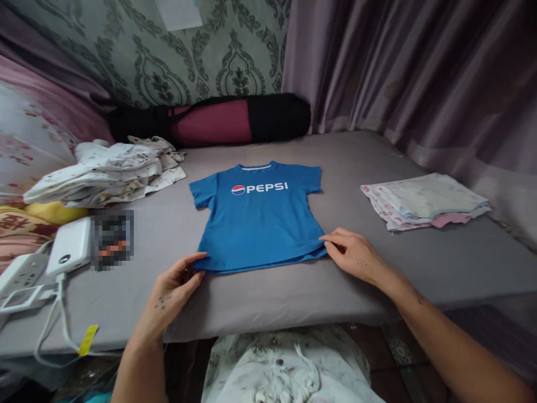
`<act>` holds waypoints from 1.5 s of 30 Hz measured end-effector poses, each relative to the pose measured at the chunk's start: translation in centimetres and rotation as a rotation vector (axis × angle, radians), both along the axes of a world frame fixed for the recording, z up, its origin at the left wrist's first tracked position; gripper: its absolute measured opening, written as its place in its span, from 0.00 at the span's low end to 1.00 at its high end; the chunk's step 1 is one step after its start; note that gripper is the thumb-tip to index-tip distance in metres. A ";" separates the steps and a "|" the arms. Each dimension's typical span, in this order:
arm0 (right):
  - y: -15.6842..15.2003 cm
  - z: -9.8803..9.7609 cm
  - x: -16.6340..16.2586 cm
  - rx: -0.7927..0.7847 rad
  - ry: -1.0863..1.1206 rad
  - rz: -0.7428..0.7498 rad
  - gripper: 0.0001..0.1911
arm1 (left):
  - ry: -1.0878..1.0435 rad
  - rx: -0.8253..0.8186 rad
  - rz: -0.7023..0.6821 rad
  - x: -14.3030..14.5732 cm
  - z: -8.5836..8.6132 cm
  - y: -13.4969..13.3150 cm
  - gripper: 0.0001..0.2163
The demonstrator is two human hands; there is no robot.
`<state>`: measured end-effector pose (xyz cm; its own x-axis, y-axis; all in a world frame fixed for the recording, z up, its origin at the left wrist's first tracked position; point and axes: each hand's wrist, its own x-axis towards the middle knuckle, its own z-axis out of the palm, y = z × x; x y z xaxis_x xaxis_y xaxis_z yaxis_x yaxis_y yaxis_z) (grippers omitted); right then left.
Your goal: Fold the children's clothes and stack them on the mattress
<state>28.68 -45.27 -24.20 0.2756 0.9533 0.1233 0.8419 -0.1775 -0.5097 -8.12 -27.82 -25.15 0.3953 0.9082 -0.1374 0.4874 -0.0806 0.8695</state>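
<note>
Left pile: loosely stacked white printed clothes (109, 170), beside my shirt, apart from it.
Left front: white power bank (69, 246) with a cable (61, 288) plugged in, power strip (25, 271) next to it, pixelated item (112, 239) just to its right; all clear of my left hand.
Right stack: flatter folded clothes (423, 198), beyond my right hand, well apart from the shirt.
Back: black-and-maroon long bag (210, 120) lying along the wall side, behind the collar.
Shirt: blue T-shirt (255, 218), mid grey sheet (260, 305), flat, PEPSI print up, collar away from me, hem near the front edge.
Left hand (174, 288): in from lower left, back up, thumb and fingers nearly closed, pinching the left hem corner.
Right hand (350, 252): in from lower right, thumb and index nearly together, pinching the right hem corner.
Forearms: spread wide, angled inward.
</note>
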 end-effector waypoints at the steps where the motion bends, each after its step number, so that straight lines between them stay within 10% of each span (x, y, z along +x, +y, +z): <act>1: 0.0 -0.1 0.0 0.005 0.000 -0.015 0.16 | -0.002 0.000 0.002 0.1 0.0 0.0 0.23; 18: 0.4 -1.1 -1.4 -0.027 -0.285 -0.131 0.16 | -0.051 0.076 0.201 2.3 -0.3 -0.3 0.18; 33: -1.1 1.0 -1.0 0.035 -0.341 0.246 0.16 | 0.254 0.737 -0.172 -0.4 -1.1 0.7 0.09; 45: -1.7 1.0 -0.5 -0.009 -0.412 0.220 0.11 | 0.325 0.807 -0.447 -1.6 -0.7 1.9 0.10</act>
<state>28.15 -46.96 -23.22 -0.0033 0.9851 0.1717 0.9919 0.0250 -0.1244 -9.75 -25.96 -25.87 0.7787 0.5530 0.2964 0.4734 -0.8279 0.3010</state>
